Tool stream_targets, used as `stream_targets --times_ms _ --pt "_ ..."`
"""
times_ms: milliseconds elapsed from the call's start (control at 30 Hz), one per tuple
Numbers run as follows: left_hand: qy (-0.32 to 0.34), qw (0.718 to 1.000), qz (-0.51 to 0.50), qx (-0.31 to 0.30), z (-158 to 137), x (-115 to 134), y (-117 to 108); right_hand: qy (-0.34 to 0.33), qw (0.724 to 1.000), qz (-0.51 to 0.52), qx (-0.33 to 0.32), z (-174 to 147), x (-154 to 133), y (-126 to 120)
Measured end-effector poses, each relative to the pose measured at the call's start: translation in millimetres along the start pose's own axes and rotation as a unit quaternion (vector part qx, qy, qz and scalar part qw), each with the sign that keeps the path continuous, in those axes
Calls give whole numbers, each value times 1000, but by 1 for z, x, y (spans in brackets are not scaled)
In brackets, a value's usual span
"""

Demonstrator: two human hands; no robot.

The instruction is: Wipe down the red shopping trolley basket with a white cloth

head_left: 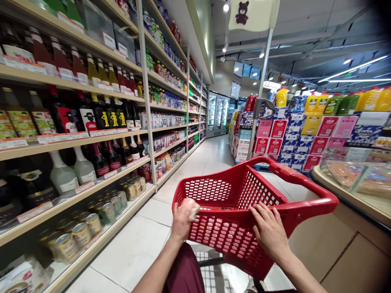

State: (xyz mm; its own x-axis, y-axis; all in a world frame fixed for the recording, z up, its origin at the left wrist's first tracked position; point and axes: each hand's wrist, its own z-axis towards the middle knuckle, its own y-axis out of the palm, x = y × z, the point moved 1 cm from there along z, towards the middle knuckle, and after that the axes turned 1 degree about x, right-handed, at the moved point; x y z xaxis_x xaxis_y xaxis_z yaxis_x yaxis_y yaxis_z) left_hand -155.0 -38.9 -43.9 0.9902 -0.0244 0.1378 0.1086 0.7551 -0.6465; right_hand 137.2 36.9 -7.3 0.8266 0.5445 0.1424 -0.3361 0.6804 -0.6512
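One left hand [184,219], one right hand [270,230] — at one red cart [227,235].

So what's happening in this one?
Someone in a shop has both hands at a red shopping cart. The right hand rests over its near side; the left hand, blurred, is at the corner nearer the shelves, its grip unclear. Bottles and cans stand on the shelves to the left.
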Motion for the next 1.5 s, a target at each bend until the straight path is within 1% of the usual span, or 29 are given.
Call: stream_targets --times_ms 67,133,233,267,300,367,433,500,533,567,633,700,733,767,867,933,967,1033,1100,1133,1200,1267,1300,1333,1367,1400,1433,1467,1500 --pt "-43 999 16 25 -5 -12 -5 10 1000 -5 3 0 -2 1" --pt "-34 999 13 24 -3 -3 -2 26 1000 -13 8 1 -4 2" --pt "71 997 -18 -26 9 33 14 25 1000 -17 6 1 -4 2" --pt "101 994 -23 -36 12 41 18 20 1000 -17 4 1 -3 2" --pt "113 993 -24 -39 13 44 20 12 1000 -17 4 0 -3 2" --pt "89 996 -9 -24 10 33 18 1 1000 -16 7 -1 -2 3" --pt "26 999 21 12 4 14 13 6 1000 -13 12 -2 -3 4" --pt "-6 999 30 23 3 11 10 26 999 -8 16 -1 -5 5" --pt "0 1000 22 20 5 19 12 37 999 -6 16 -1 -5 6" --pt "25 1000 8 -6 9 32 15 43 999 -3 15 0 -6 6" --pt "86 995 -23 -34 20 64 22 41 999 5 9 1 -5 5" --pt "116 992 -35 -44 27 83 25 33 999 12 6 0 -5 2" --pt "118 992 -32 -43 26 83 24 31 999 16 7 0 -4 1" --pt "109 993 -22 -37 24 76 21 32 999 20 9 -1 -4 0" --pt "45 999 25 1 8 32 7 48 998 42 15 0 -4 -2" --pt "23 999 35 18 3 11 2 69 995 66 14 3 -4 -3" --pt "22 999 29 22 4 10 3 80 993 84 13 4 -5 -3" --pt "49 999 -12 7 13 29 11 94 984 151 9 8 -10 -5" --pt "89 992 -86 -30 26 69 21 117 956 268 4 10 -24 -8" --pt "93 986 -130 -44 32 91 24 143 930 337 0 11 -34 -10" --pt "70 972 -217 -53 39 131 26 219 856 468 -4 11 -55 -11" --pt "33 955 -289 -56 39 158 22 299 775 557 8 9 -69 -14" --pt "30 947 -315 -63 37 165 18 326 745 582 22 8 -69 -17" --pt "40 940 -330 -76 34 169 15 341 729 591 44 8 -63 -21" --pt "63 935 -336 -94 30 169 11 345 734 580 74 8 -49 -28" --pt "88 932 -332 -114 25 168 8 337 760 545 110 8 -28 -35" --pt "108 932 -320 -133 21 165 6 323 796 489 150 10 -2 -43" --pt "114 934 -304 -147 17 161 6 293 845 404 193 11 26 -51" --pt "108 939 -287 -156 14 157 6 269 886 305 224 12 54 -57"
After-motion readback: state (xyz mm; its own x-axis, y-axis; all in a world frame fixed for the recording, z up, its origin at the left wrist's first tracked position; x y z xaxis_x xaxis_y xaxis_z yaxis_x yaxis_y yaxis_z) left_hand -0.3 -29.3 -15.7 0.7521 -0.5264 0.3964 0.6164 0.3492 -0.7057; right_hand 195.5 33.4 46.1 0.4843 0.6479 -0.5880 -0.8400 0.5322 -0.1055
